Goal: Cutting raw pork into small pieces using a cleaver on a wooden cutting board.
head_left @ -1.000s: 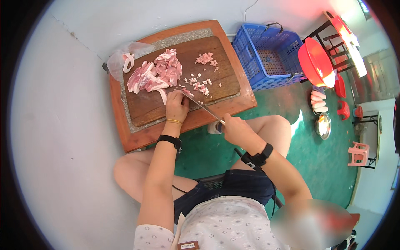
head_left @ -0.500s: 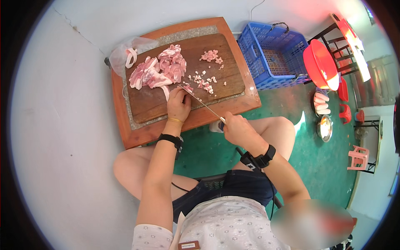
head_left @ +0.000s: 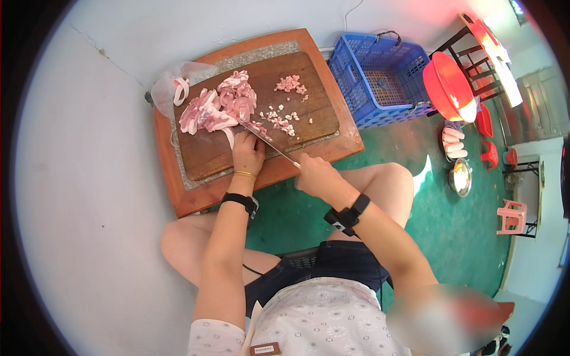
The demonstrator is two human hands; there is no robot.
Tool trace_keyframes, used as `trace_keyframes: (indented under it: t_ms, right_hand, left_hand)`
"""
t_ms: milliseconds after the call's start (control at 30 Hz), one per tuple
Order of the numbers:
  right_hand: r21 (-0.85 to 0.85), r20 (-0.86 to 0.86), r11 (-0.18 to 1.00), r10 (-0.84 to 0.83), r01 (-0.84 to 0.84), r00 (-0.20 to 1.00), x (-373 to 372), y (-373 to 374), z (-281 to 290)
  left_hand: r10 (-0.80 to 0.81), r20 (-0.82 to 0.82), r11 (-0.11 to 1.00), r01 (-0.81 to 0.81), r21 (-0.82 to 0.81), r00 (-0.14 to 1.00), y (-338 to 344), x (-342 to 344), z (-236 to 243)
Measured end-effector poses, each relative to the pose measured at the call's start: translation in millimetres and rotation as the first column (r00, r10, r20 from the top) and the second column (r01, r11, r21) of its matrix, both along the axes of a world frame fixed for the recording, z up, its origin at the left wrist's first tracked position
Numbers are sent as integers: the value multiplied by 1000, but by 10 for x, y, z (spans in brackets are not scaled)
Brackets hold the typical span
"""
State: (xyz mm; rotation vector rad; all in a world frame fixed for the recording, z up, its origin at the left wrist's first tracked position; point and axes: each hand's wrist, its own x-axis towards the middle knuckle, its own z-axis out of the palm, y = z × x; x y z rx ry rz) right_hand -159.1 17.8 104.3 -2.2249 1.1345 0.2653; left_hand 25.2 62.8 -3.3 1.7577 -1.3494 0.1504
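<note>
My right hand (head_left: 323, 181) is wrapped round the handle of a long thin knife (head_left: 270, 144). Its blade slants up and left across the near edge of a wooden cutting board (head_left: 205, 160), the tip close to the meat. Right beside the blade, my left hand (head_left: 248, 153) presses with bent fingers on a strip of pork (head_left: 230, 137); the fingertips are partly hidden. Behind it lies a heap of sliced raw pork (head_left: 217, 107). Small diced bits of pork (head_left: 279, 120) are scattered on the board's right half, with a pinker pile of diced meat (head_left: 290, 84) farther back.
The board rests on a wood-framed table (head_left: 353, 139). At its far left corner lies a clear plastic bag (head_left: 160, 98). A blue plastic crate (head_left: 371, 107) stands to the right, with a red basin (head_left: 445, 86) beyond it. A metal bowl (head_left: 460, 178) and a pink stool (head_left: 512, 216) are farther right.
My right hand and the knife have moved forward and left, bringing the blade closer to my left hand. The left hand keeps its place on the pork strip. The whole view has shifted slightly.
</note>
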Motion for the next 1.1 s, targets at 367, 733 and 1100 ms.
trace_keyframes:
  t_ms: [367,733,1100]
  right_hand:
    - [-33,-27,999,-41,40,999,-305,14,259]
    - [-20,-18,1000,16,-16,1000,-165,60,178]
    - [-21,27,999,45,-45,999,76,-17,-48]
  left_hand:
    - [15,-209,997,-30,-67,978,54,-4,39]
    - [43,-63,997,-47,-67,997,78,-15,8]
    - [47,2,999,-47,12,999,37,-38,30]
